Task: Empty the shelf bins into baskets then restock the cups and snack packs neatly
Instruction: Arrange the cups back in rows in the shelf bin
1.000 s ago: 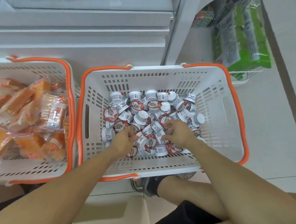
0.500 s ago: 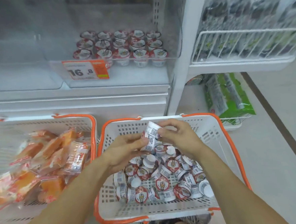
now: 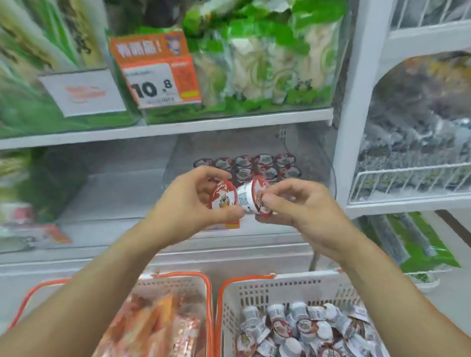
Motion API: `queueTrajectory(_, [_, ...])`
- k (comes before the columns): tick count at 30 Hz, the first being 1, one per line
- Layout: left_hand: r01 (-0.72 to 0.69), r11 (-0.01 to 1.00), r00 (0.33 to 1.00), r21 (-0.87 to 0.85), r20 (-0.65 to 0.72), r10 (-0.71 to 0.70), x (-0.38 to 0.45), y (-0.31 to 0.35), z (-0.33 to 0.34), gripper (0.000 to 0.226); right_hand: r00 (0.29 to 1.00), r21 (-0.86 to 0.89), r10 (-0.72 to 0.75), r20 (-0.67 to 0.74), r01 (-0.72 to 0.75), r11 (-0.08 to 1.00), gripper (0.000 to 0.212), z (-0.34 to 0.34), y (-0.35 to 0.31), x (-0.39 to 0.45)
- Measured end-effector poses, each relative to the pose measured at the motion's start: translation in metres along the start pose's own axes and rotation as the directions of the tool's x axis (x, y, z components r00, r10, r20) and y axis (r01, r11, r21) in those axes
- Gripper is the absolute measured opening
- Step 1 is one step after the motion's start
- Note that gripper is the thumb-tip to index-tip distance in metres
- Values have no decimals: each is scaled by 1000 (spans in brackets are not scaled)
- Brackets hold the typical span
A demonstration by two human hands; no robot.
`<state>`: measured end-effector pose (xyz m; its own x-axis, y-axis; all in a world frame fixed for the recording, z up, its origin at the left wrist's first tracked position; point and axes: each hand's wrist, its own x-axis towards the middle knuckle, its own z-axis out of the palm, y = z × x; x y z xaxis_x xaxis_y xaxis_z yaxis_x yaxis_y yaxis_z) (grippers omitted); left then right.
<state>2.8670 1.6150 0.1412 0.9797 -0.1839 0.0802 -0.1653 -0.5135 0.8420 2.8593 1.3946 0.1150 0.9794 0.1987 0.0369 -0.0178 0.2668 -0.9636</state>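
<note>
My left hand (image 3: 187, 206) grips a small white cup with a red-rimmed lid (image 3: 224, 198), lid turned toward me. Beside it my right hand (image 3: 297, 207) pinches a second cup (image 3: 253, 196) lying on its side. Both cups hang in front of the clear shelf bin (image 3: 311, 156), where several cups (image 3: 255, 165) stand in rows at the back. Below, the right white basket with orange rim (image 3: 264, 290) is full of loose cups (image 3: 301, 338). The left basket (image 3: 206, 297) holds orange snack packs (image 3: 153, 334).
A shelf above carries green-packed goods (image 3: 261, 51) behind a 10.8 price tag (image 3: 156, 85). A white upright post (image 3: 359, 86) stands right of the bin, with wire racks (image 3: 418, 182) of dark packs beyond. Green packs (image 3: 411, 244) lie low at the right.
Both hands rose from the cup basket to the shelf bin, each carrying a cup. The view tilted upward, bringing the upper shelf into sight.
</note>
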Motion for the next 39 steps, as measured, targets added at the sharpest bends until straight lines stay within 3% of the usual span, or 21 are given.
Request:
queueTrajectory(3, [-14, 995, 1000, 99, 26, 12, 41, -2, -28, 60, 992, -51, 20, -128, -26, 998, 11, 10, -9, 46])
queueTrajectory(6, [-19, 903, 993, 430, 111, -32, 75, -19, -41, 57, 968, -125, 129, -215, -159, 979, 27, 6, -7, 90])
queueTrajectory(10, [-116, 750, 907, 651, 377, -187, 105, -43, -40, 67, 912, -437, 382, -151, -408, 802, 28, -3, 5, 123])
queueTrajectory(13, [-111, 753, 855, 648, 449, -259, 119, -48, -42, 67, 862, -557, 493, -121, -470, 685, 20, -6, 14, 133])
queueTrajectory(16, [-79, 803, 839, 591, 474, -266, 132, -59, -34, 43, 857, -577, 490, -159, -484, 658, 22, -11, 25, 147])
queueTrajectory(23, [18, 876, 861, 483, 438, -259, 138, -70, -14, 12, 818, -737, 487, -305, -527, 423, 20, -32, 45, 147])
queueTrajectory(26, [105, 936, 909, 336, 350, -227, 138, -65, -11, 10, 844, -766, 423, -330, -501, 403, 22, -34, 50, 143])
queueTrajectory(31, [215, 954, 929, 209, 257, -266, 140, -56, 25, 11, 879, -884, 336, -337, -419, 209, 33, -35, 42, 136])
queueTrajectory(35, [226, 933, 909, 280, 284, -306, 145, -60, 53, 12, 859, -894, 330, -393, -440, 83, 27, -50, 33, 133])
queueTrajectory(39, [26, 824, 957, 567, 224, -185, 149, -66, 60, 12, 867, -898, 285, -409, -438, 42, 25, -59, 30, 129])
